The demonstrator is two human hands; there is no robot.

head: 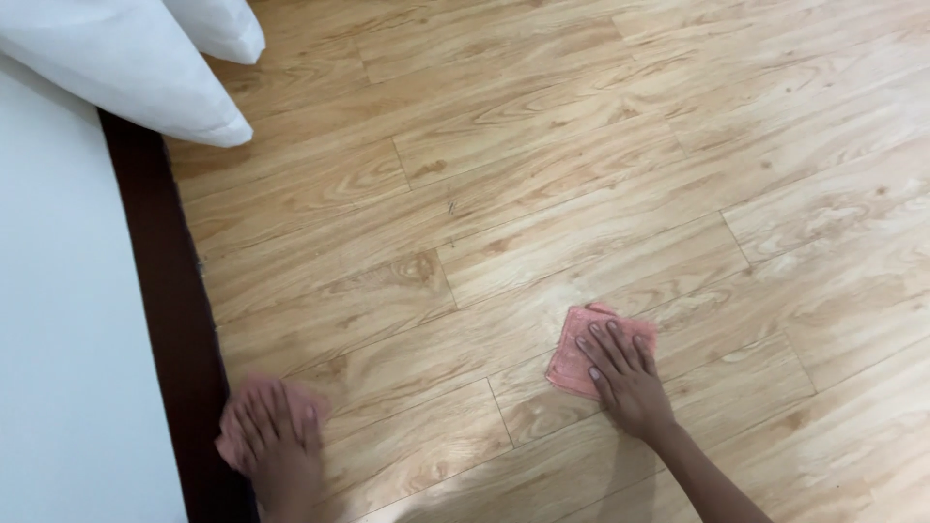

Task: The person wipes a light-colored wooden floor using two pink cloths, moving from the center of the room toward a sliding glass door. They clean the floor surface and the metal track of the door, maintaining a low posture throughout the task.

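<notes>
My right hand (pixel 625 378) lies flat, fingers spread, on a small pink cloth (pixel 573 341) and presses it against the light wooden floor (pixel 542 174). My left hand (pixel 281 441) rests in the same way on a second pink cloth (pixel 312 399) at the lower left, next to the dark bed frame. That hand and its cloth are blurred by motion. Each cloth is partly hidden under its hand.
A dark brown bed frame (pixel 160 261) runs down the left side, with a white mattress (pixel 58 320) beyond it. Two white pillows (pixel 116 58) hang over the bed's edge at the top left. Wooden planks fill the remaining view.
</notes>
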